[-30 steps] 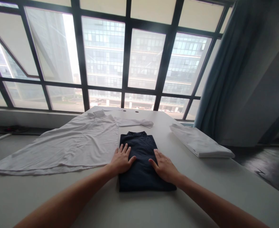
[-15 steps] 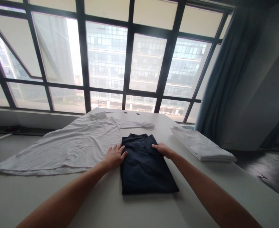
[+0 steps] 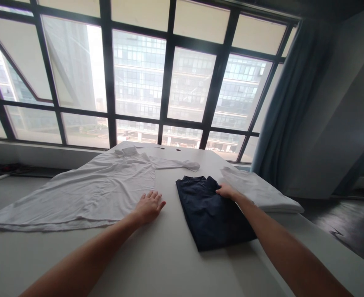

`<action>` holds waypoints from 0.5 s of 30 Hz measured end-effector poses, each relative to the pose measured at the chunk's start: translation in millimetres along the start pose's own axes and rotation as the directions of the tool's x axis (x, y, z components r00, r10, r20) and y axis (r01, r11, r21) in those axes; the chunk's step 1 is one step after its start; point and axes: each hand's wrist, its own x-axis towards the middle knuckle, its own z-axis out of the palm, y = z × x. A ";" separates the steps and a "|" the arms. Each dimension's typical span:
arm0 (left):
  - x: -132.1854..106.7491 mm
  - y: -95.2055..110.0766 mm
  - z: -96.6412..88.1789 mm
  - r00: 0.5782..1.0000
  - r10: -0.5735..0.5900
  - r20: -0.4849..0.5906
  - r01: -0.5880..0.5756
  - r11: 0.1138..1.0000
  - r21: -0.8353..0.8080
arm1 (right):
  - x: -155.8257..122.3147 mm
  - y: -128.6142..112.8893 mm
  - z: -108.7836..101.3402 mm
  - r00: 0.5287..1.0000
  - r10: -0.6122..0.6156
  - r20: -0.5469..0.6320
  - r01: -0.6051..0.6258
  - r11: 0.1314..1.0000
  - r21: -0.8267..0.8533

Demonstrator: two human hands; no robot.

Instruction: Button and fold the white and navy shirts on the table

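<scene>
matt navy cloth shirt (image 3: 216, 218), creased white cloth shirt (image 3: 92, 196), smooth tabletop (image 3: 169, 264)

Tall black-framed windows (image 3: 169, 82) face a glass office block (image 3: 138, 70); a blue-grey curtain (image 3: 284, 103) hangs right, above dark floor (image 3: 349, 222) beyond the white worktop (image 3: 169, 264).

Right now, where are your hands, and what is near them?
Left hand open at edge of white shirt. Right hand on folded navy shirt. Folded white cloth alongside.
</scene>
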 end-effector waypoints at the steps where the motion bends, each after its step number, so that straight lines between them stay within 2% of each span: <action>1: -0.1 0.3 0.0 1.000 0.006 -0.001 -0.006 1.000 0.010 | 3.5 3.8 -8.1 0.999 -0.019 -0.031 0.017 0.998 -0.057; 7: -1.4 2.9 -3.0 1.000 0.007 0.007 -0.007 1.000 0.013 | 13.8 3.9 -41.4 0.964 -0.181 -0.192 0.124 0.953 -0.276; 15: -1.6 5.7 -4.7 1.000 0.003 0.008 -0.003 1.000 0.023 | 27.1 -9.8 -86.8 0.910 -0.297 -0.289 0.183 0.914 -0.363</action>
